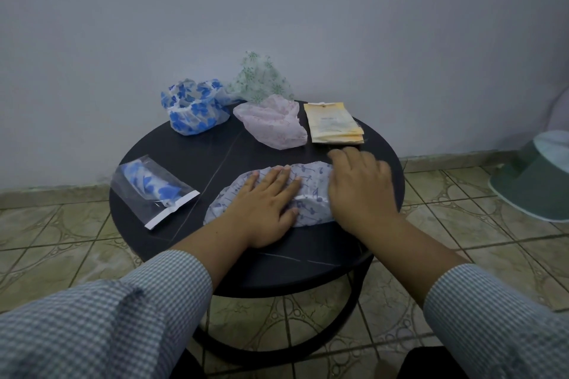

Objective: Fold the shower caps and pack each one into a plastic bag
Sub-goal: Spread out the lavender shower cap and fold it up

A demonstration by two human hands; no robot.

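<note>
On the round table point(381, 144), the music-note shower cap point(311, 184) is pressed flat under the left hand point(264, 203), fingers straight, and the blurred right hand point(360, 191), seemingly flat. Judged thin, light, slippery; best held at edges. Counted: four loose caps, one bagged cap point(154, 188), one stack of bags point(334, 123).

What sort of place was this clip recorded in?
Probably a room in a home, not a workshop: a small round black table stands against a plain painted wall on a patterned tile floor, with the shower caps laid out on the table.
</note>
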